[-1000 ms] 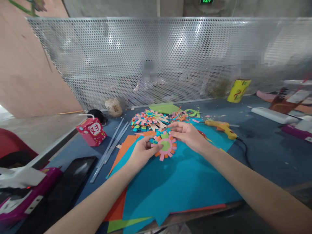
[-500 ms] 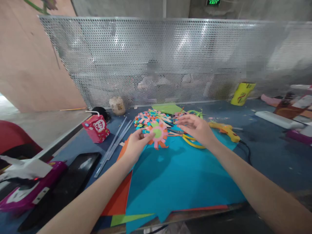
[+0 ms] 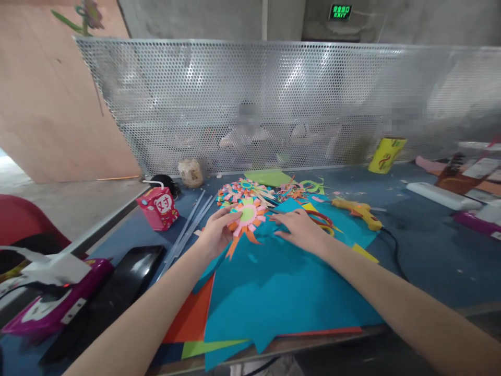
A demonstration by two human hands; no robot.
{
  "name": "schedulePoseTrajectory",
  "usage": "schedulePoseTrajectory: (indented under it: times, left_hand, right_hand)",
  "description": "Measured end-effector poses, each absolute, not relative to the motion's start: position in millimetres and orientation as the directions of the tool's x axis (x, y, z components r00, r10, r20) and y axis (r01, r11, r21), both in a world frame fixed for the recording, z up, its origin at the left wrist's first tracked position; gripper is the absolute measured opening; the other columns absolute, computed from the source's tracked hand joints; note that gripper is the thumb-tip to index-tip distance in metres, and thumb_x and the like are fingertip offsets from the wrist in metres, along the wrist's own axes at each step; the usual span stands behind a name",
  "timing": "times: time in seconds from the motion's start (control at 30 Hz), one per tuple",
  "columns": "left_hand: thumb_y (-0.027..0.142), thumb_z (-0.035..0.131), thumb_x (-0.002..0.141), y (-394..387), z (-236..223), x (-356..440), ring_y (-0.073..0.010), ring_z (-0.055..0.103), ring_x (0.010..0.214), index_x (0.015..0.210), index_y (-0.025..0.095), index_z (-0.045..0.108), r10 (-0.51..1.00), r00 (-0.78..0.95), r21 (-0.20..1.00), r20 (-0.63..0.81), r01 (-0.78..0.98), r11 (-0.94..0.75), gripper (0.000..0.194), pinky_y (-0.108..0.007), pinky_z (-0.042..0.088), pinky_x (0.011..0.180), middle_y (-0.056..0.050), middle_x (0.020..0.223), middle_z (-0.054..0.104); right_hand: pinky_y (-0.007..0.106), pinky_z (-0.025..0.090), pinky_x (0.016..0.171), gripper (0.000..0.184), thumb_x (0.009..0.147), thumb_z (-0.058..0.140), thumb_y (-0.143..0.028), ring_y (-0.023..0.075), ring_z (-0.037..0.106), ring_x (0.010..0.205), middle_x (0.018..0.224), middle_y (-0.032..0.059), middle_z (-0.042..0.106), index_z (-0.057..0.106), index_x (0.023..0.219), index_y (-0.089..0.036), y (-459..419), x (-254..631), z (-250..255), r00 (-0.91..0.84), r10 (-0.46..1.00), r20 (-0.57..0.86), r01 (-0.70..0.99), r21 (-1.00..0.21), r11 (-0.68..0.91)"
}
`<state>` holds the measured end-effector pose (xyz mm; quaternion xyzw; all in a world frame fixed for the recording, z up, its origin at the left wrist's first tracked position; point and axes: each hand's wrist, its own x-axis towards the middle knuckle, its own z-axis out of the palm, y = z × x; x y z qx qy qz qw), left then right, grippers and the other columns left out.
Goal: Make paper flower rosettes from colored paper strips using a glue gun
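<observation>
My left hand [image 3: 219,230] pinches a paper rosette [image 3: 248,213] by its left edge, above the blue sheets. The rosette has a light green round centre, pink and orange petals and forked orange tails hanging below. My right hand [image 3: 300,230] is just right of the rosette, low over the blue paper [image 3: 289,292], its fingers stretched out and thumb apart. Scissors with yellow and red handles [image 3: 327,225] lie under and beside this hand, partly hidden; whether it touches them I cannot tell. Behind the rosette is a pile of other colourful paper rosettes [image 3: 246,185].
At right lies a yellow glue gun [image 3: 360,211] with a black cord. Clear glue sticks [image 3: 190,224], a pink drink carton [image 3: 158,209], a black phone-like slab [image 3: 129,282] and a purple power strip [image 3: 58,303] are at left. A perforated metal screen [image 3: 219,104] stands behind.
The rosette is turned, and its orange tails now hang in view. My right hand has come down and left, closer to the rosette. Yellow paper pieces now show near my right arm.
</observation>
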<state>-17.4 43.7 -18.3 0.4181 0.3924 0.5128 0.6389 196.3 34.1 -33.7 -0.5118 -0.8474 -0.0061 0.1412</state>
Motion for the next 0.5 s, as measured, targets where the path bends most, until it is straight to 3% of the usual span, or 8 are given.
schedulePoseTrajectory:
  times: [0.13, 0.23, 0.4, 0.5]
  left_hand:
    - [0.009, 0.071, 0.061, 41.8, -21.4, -18.5, -0.0122, 0.060, 0.048, 0.096, 0.013, 0.056, 0.967, 0.237, 0.955, -0.095, -0.251, 0.155, 0.038, -0.021, 0.051, 0.041, 0.000, 0.060, 0.062]
    - [0.010, 0.067, 0.066, 41.3, -20.8, -19.2, -0.0105, 0.061, 0.052, 0.099, 0.014, 0.055, 0.964, 0.252, 0.950, -0.091, -0.268, 0.159, 0.035, -0.019, 0.052, 0.046, -0.001, 0.067, 0.065]
    - [0.017, 0.062, 0.072, 40.4, -21.9, -19.6, -0.0099, 0.062, 0.056, 0.093, 0.013, 0.056, 0.916, 0.373, 0.971, -0.147, -0.120, 0.205, 0.022, -0.018, 0.052, 0.052, -0.005, 0.075, 0.066]
    - [0.018, 0.067, 0.068, 39.8, -27.9, -18.3, -0.0110, 0.060, 0.050, 0.099, 0.014, 0.054, 0.924, 0.356, 0.988, -0.136, -0.024, 0.155, 0.034, -0.020, 0.050, 0.047, -0.002, 0.066, 0.064]
  right_hand:
    - [0.037, 0.037, 0.084, 0.030, 0.082, 0.053, -0.019, 0.0258, 0.058, 0.098, 0.099, 0.0141, 0.065, 0.055, 0.111, -0.013, 31.9, 187.6, -35.4, -0.444, 0.855, 0.267, 0.872, -0.090, 0.481]
    - [0.035, 0.039, 0.079, 0.026, 0.081, 0.052, -0.017, 0.0265, 0.059, 0.093, 0.095, 0.0153, 0.065, 0.056, 0.106, -0.011, 31.5, 186.4, -37.2, -0.439, 0.852, 0.285, 0.867, -0.112, 0.485]
    - [0.028, 0.045, 0.074, 0.027, 0.080, 0.050, -0.013, 0.0209, 0.061, 0.091, 0.097, 0.0100, 0.066, 0.056, 0.106, -0.016, 33.9, 191.5, -41.8, -0.361, 0.863, 0.354, 0.842, -0.274, 0.464]
    - [0.025, 0.047, 0.072, 0.021, 0.080, 0.051, -0.014, 0.0164, 0.063, 0.084, 0.093, 0.0053, 0.067, 0.058, 0.099, -0.018, 37.9, 196.5, -42.8, -0.279, 0.872, 0.402, 0.805, -0.396, 0.441]
